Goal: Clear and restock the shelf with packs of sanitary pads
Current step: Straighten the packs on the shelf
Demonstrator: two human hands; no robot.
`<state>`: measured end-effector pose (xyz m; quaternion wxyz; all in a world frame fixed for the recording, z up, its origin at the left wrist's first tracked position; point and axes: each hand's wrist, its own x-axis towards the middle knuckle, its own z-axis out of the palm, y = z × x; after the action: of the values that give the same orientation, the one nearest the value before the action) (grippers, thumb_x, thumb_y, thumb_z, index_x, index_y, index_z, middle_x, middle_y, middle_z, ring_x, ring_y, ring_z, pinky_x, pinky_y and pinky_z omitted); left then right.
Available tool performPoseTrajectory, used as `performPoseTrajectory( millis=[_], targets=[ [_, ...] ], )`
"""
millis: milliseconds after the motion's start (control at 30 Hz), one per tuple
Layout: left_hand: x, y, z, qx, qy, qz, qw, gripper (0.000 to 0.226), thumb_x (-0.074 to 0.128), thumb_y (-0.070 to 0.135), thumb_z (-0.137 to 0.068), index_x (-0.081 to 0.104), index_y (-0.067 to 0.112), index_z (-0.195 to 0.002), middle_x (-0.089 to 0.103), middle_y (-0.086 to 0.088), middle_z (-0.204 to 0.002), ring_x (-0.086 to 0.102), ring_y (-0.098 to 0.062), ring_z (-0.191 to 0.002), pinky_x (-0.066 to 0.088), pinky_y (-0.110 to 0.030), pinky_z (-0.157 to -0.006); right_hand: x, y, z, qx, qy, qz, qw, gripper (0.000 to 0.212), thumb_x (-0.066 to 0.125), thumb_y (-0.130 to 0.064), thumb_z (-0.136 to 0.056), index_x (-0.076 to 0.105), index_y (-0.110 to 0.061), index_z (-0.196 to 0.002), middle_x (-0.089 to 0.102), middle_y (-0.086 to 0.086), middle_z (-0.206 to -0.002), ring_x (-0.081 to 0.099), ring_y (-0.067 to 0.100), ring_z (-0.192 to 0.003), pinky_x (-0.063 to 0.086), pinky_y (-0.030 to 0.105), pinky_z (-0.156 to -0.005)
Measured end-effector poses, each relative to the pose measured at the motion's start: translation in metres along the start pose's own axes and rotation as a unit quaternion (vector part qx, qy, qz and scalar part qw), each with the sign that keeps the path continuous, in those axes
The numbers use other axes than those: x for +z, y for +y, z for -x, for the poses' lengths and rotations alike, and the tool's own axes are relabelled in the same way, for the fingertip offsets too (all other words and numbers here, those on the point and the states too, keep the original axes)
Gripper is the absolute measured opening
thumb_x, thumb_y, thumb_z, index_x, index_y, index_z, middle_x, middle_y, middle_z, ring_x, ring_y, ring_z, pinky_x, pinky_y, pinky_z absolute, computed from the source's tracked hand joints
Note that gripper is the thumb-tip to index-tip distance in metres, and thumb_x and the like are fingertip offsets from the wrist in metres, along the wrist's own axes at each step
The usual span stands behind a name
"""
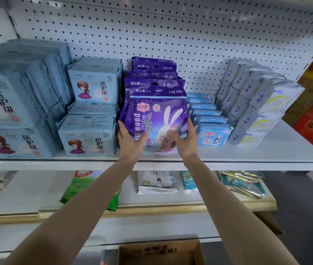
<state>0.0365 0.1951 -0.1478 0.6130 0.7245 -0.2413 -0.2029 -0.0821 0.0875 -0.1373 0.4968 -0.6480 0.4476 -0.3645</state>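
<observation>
1. Pegboard back panel (171, 35): white, perforated, behind the whole display.
2. Shelf (266, 155): white, with bare board at its right front.
3. Lower shelf (27, 194): holds a green bag and several pouches (labels too small to read).
4. Large pale-blue packs (8, 111): stacked two high at the far left, in rows running back.
5. Grey-and-white packs (257, 108): stacked in a slanting row at the right.
6. Medium pale-blue packs (92, 111): stacked just beside the large ones, cartoon girl on the front.
7. Cardboard box (159, 253): open, at the bottom edge of the view.
8. Purple packs (153, 73): upright row at shelf centre, one behind another, marked L-XL.
9. Front purple pack (157, 115): rabbit print, standing at the shelf's front edge, between the medium pale-blue packs and item 10.
10. Small blue packs (209, 127): low row, just right of the purple ones.
11. Left hand (130, 144): grips the front purple pack's left side, thumb across its face.
12. Right hand (186, 142): grips the pack's right side (thumb blurred).
</observation>
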Motion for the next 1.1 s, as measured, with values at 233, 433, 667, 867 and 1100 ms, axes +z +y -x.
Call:
performPoseTrajectory(
  millis=[233, 433, 667, 867, 1100],
  targets=[
    [-0.003, -0.001, -0.009, -0.033, 0.019, -0.054, 0.998, 0.102, 0.070, 0.041, -0.086, 0.000, 0.018, -0.156, 0.019, -0.008, -0.159, 0.014, -0.029, -0.146, 0.015, -0.045, -0.120, 0.005, 0.007, 0.003, -0.005, 0.010, 0.005, 1.000, 0.085, 0.077, -0.026, -0.083, 0.028, -0.028, -0.153, 0.033, 0.012, -0.153, 0.042, 0.020, -0.132, 0.037, 0.045, -0.112],
    [-0.001, 0.002, -0.013, -0.025, -0.006, -0.031, 0.999, 0.096, 0.066, 0.036, -0.090, -0.001, 0.019, -0.156, 0.013, -0.008, -0.159, 0.025, -0.022, -0.144, 0.020, -0.033, -0.116, 0.002, 0.005, -0.002, 0.001, 0.012, -0.002, 1.000, 0.081, 0.073, -0.025, -0.087, 0.027, -0.029, -0.153, 0.033, 0.005, -0.154, 0.043, 0.019, -0.132, 0.035, 0.037, -0.113],
    [0.001, -0.003, -0.023, -0.016, -0.006, -0.031, 0.999, 0.091, 0.066, 0.038, -0.089, 0.007, 0.024, -0.156, 0.028, -0.006, -0.156, 0.037, -0.024, -0.137, 0.027, -0.039, -0.117, 0.001, 0.001, -0.008, 0.003, 0.007, -0.031, 1.000, 0.074, 0.069, -0.017, -0.090, 0.031, -0.022, -0.153, 0.050, 0.003, -0.141, 0.052, 0.014, -0.113, 0.042, 0.020, -0.093],
    [0.003, -0.005, -0.038, -0.012, -0.016, -0.034, 0.999, 0.084, 0.065, 0.046, -0.083, 0.022, 0.031, -0.152, 0.052, 0.001, -0.141, 0.052, -0.022, -0.125, 0.038, -0.043, -0.111, 0.005, 0.003, -0.020, -0.003, 0.017, -0.010, 1.000, 0.070, 0.069, -0.021, -0.090, 0.035, -0.023, -0.151, 0.055, 0.002, -0.140, 0.055, 0.018, -0.120, 0.047, 0.029, -0.096],
    [0.011, -0.004, -0.059, 0.011, 0.004, -0.015, 1.000, 0.062, 0.064, 0.029, -0.092, 0.037, 0.024, -0.147, 0.058, 0.000, -0.131, 0.056, -0.017, -0.115, 0.040, -0.025, -0.097, 0.011, 0.003, -0.036, -0.011, 0.016, -0.003, 1.000, 0.066, 0.068, -0.023, -0.090, 0.038, -0.023, -0.149, 0.059, 0.000, -0.132, 0.055, 0.012, -0.106, 0.047, 0.024, -0.090]
  ],
)
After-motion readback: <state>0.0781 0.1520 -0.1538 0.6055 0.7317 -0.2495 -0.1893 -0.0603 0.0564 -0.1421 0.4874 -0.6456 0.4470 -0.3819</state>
